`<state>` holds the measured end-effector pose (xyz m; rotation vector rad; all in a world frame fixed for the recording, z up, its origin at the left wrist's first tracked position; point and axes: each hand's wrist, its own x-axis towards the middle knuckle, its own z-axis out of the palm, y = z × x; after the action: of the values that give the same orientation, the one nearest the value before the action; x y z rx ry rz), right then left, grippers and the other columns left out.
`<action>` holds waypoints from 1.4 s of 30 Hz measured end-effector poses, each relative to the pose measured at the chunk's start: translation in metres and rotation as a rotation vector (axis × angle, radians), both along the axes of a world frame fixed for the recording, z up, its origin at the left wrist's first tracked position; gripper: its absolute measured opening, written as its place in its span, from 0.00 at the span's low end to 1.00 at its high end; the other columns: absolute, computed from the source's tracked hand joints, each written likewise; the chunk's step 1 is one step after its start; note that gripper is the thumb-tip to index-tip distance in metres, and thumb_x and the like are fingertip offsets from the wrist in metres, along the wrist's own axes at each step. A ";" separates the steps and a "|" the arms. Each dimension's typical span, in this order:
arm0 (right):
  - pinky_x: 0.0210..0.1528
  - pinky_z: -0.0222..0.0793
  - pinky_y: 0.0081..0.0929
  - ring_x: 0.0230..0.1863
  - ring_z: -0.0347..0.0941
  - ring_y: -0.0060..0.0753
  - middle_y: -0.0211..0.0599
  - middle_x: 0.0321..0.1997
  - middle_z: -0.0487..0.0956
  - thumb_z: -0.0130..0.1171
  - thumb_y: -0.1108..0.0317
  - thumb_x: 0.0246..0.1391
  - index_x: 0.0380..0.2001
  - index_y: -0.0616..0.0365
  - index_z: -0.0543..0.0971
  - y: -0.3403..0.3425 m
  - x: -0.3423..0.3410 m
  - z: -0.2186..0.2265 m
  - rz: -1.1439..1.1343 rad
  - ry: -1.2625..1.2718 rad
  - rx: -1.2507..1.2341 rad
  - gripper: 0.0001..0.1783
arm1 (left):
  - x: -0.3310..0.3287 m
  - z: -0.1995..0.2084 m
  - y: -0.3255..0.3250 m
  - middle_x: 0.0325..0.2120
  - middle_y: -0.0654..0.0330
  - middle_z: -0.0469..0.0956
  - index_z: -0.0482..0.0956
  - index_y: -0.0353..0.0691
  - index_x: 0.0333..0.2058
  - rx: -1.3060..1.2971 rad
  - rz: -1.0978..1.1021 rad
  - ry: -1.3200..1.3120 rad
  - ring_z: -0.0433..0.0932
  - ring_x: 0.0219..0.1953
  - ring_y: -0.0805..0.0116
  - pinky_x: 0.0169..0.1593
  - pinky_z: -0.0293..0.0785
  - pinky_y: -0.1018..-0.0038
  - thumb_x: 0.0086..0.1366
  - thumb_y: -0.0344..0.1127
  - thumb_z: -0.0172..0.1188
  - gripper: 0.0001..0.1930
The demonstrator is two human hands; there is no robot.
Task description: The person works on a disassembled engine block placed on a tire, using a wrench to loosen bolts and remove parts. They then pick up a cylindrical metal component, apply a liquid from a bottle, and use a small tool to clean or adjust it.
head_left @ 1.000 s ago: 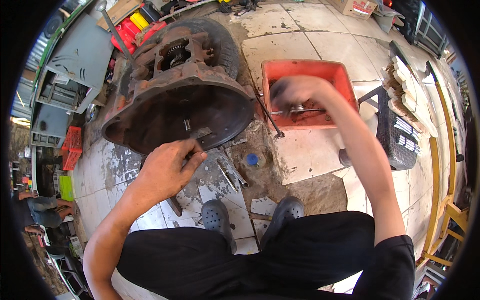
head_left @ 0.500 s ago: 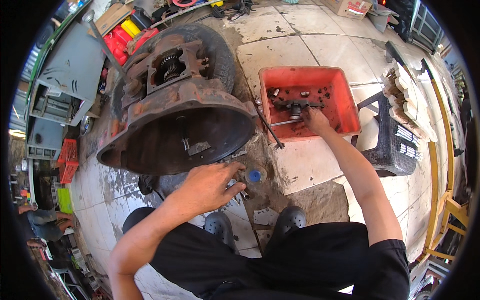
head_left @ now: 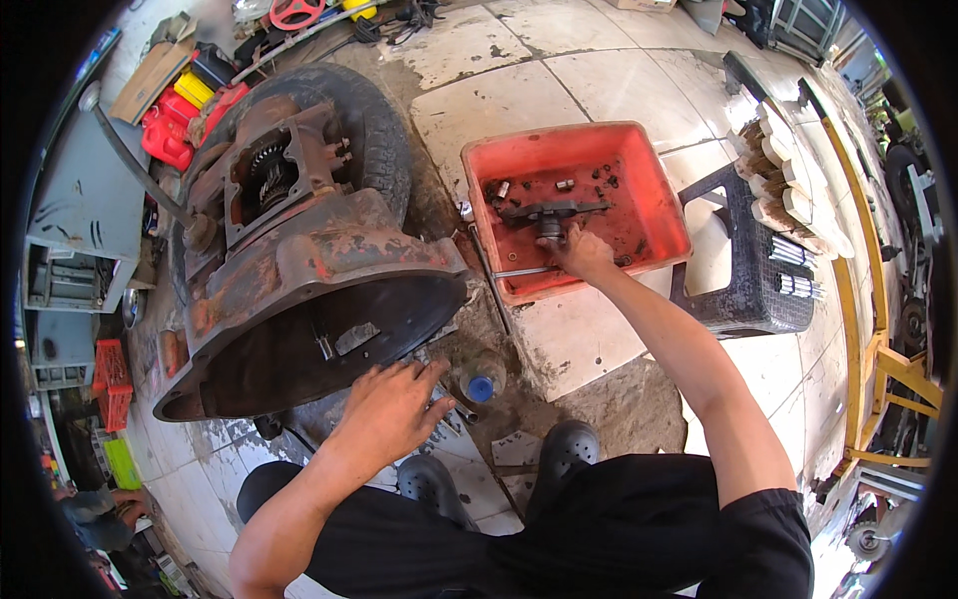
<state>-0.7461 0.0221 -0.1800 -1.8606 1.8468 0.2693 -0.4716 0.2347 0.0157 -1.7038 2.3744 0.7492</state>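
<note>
From the head view, the right hand [head_left: 582,252] reaches into the red tray [head_left: 654,170] and closes its fingers on a dark metal part [head_left: 552,213] lying among small bolts. The left hand [head_left: 391,407] rests open, fingers spread, just below the rusty gearbox housing [head_left: 299,290] (probably for support), near a blue-capped bottle [head_left: 483,379].

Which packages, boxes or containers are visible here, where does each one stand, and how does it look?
Red plastic tray: on the floor ahead, rectangular, holding dark metal parts; the right hand reaches into it.
Cardboard box: far left, flat, brown.
Red canister: beside that box, boxy.
Yellow container: next to the canister, small.
Red crate: left edge, slatted.
</note>
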 end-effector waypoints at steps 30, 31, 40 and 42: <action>0.26 0.70 0.27 0.26 0.74 0.27 0.34 0.32 0.80 0.53 0.34 0.51 0.43 0.50 0.78 -0.051 -0.065 0.043 -0.607 -0.895 0.012 0.31 | 0.012 0.019 0.035 0.37 0.53 0.79 0.73 0.40 0.52 -0.058 -0.017 -0.014 0.77 0.42 0.56 0.46 0.70 0.60 0.63 0.47 0.58 0.23; 0.27 0.69 0.27 0.26 0.74 0.27 0.33 0.32 0.80 0.52 0.35 0.52 0.43 0.49 0.77 -0.056 -0.080 0.050 -0.598 -0.890 -0.001 0.30 | 0.010 0.018 0.032 0.37 0.53 0.79 0.73 0.40 0.52 -0.071 -0.033 -0.003 0.77 0.42 0.56 0.46 0.70 0.60 0.62 0.47 0.58 0.23; 0.31 0.69 0.26 0.29 0.73 0.24 0.32 0.34 0.78 0.49 0.42 0.58 0.45 0.49 0.75 -0.052 -0.118 0.088 -0.512 -1.028 -0.058 0.24 | 0.005 0.013 0.023 0.35 0.53 0.79 0.74 0.40 0.50 -0.130 -0.077 0.057 0.77 0.41 0.55 0.45 0.71 0.61 0.62 0.47 0.59 0.22; 0.32 0.70 0.27 0.31 0.73 0.25 0.33 0.35 0.77 0.49 0.44 0.58 0.44 0.51 0.75 -0.039 -0.120 0.093 -0.478 -1.057 -0.038 0.23 | 0.004 0.012 0.021 0.36 0.53 0.79 0.74 0.39 0.50 -0.167 -0.024 0.100 0.78 0.40 0.55 0.44 0.72 0.61 0.61 0.46 0.60 0.22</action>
<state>-0.8658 -0.0166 -0.0865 -1.1136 1.4114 -0.7721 -0.4671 0.2558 0.0274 -1.7338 2.5861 0.6642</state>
